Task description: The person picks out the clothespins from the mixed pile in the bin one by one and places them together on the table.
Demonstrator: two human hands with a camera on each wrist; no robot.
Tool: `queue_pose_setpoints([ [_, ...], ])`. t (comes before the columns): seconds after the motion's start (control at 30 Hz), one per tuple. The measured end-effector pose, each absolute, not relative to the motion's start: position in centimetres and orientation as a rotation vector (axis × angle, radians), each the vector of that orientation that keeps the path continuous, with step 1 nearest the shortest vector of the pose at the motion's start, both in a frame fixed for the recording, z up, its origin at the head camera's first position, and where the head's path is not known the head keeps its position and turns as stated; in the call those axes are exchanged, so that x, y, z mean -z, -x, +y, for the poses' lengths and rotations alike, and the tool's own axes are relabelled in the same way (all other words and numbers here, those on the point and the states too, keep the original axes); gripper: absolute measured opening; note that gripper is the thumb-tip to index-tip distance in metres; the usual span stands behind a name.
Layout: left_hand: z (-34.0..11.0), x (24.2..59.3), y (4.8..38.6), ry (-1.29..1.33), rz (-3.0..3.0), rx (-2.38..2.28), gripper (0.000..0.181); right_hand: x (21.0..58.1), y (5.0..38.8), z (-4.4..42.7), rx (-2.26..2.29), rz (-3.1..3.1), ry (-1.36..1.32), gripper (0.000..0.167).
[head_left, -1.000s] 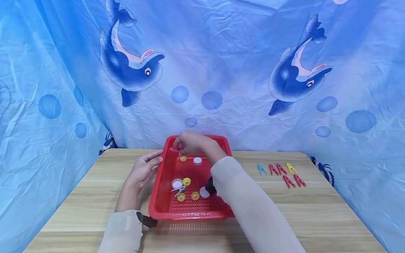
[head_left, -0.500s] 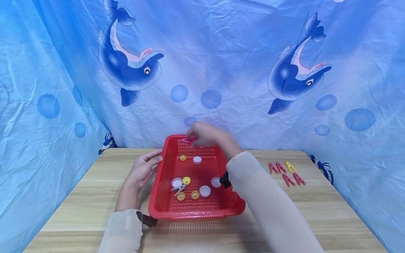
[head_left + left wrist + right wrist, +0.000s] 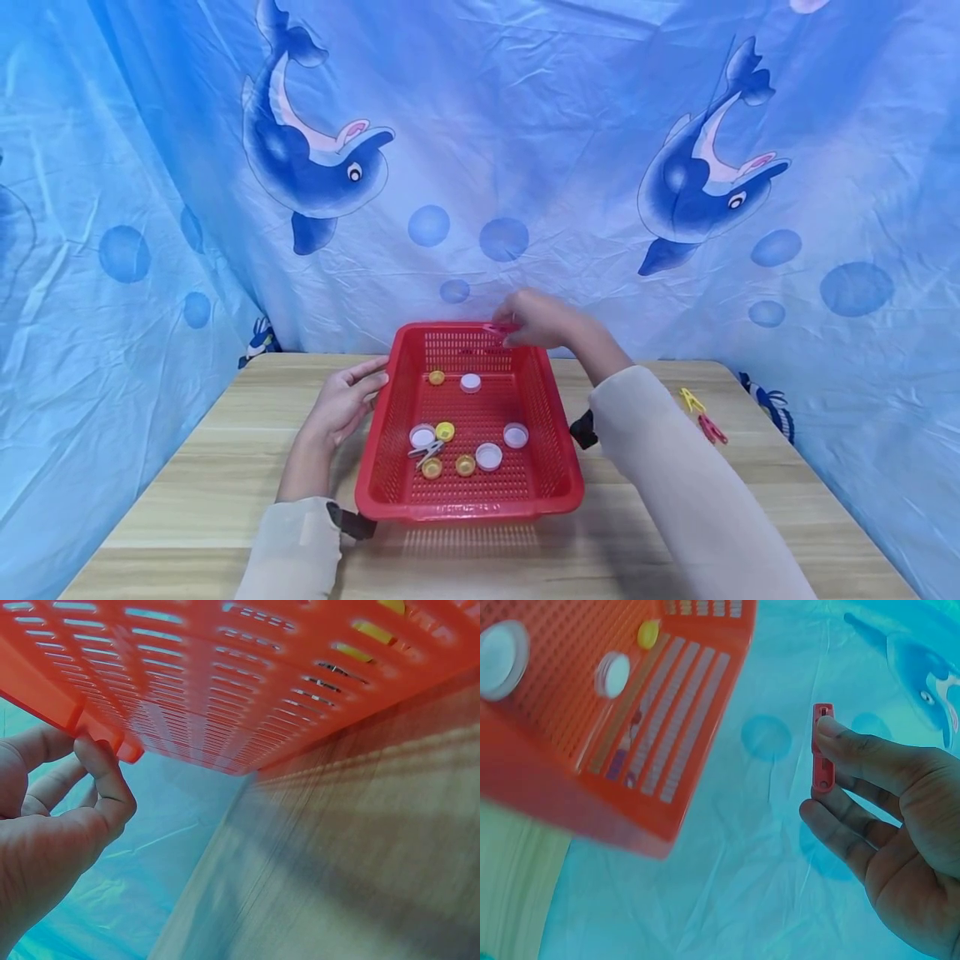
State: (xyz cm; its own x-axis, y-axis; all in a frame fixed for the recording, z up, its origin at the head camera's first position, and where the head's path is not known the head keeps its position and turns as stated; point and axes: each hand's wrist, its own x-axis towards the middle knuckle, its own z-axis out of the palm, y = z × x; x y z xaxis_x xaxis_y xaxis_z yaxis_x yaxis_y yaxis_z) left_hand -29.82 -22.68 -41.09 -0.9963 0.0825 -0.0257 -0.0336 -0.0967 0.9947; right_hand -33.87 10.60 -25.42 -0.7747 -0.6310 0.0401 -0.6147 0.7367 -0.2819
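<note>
My right hand point(image 3: 536, 318) is over the back right corner of a red plastic basket point(image 3: 468, 510). It pinches a red clothespin point(image 3: 823, 769) between thumb and fingers, outside the basket wall in the right wrist view. At the left side, my left hand point(image 3: 339, 406) holds the basket's rim, thumb and fingertips against it in the left wrist view. Inside the basket lie several white caps point(image 3: 489, 457) and several yellow caps point(image 3: 465, 466). A grey clothespin point(image 3: 427, 452) rests among them near the front left.
On the wooden table point(image 3: 195, 467) to the right, a yellow clothespin point(image 3: 691, 400) and a red one point(image 3: 712, 429) show beyond my right sleeve point(image 3: 675, 450). A blue dolphin-printed curtain point(image 3: 465, 167) hangs behind the table and along both sides.
My right hand has moved right with the red clothespin, from the basket's back left to its back right corner. Its sleeve now covers several table clothespins. The left hand stays put.
</note>
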Motion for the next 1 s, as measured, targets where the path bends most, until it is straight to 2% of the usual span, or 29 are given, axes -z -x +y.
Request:
queue_pose_setpoints([
  [0.2, -22.7, 41.1, 29.7, -0.061, 2.056, -2.274, 0.053, 25.7, 33.8, 13.5, 0.449, 2.901, 1.0, 0.032],
  [0.47, -22.5, 41.2, 29.8, -0.094, 2.0, -2.34, 0.054, 26.0, 33.7, 17.3, 0.375, 2.971, 1.085, 0.023],
  [0.73, -22.4, 41.0, 29.8, -0.076, 2.011, -2.329, 0.053, 26.6, 33.5, 20.8, 0.347, 3.036, 1.041, 0.028],
  [1.0, -22.6, 41.2, 29.9, -0.084, 2.009, -2.323, 0.055, 27.7, 32.4, 23.7, 0.278, 3.068, 0.994, 0.025],
])
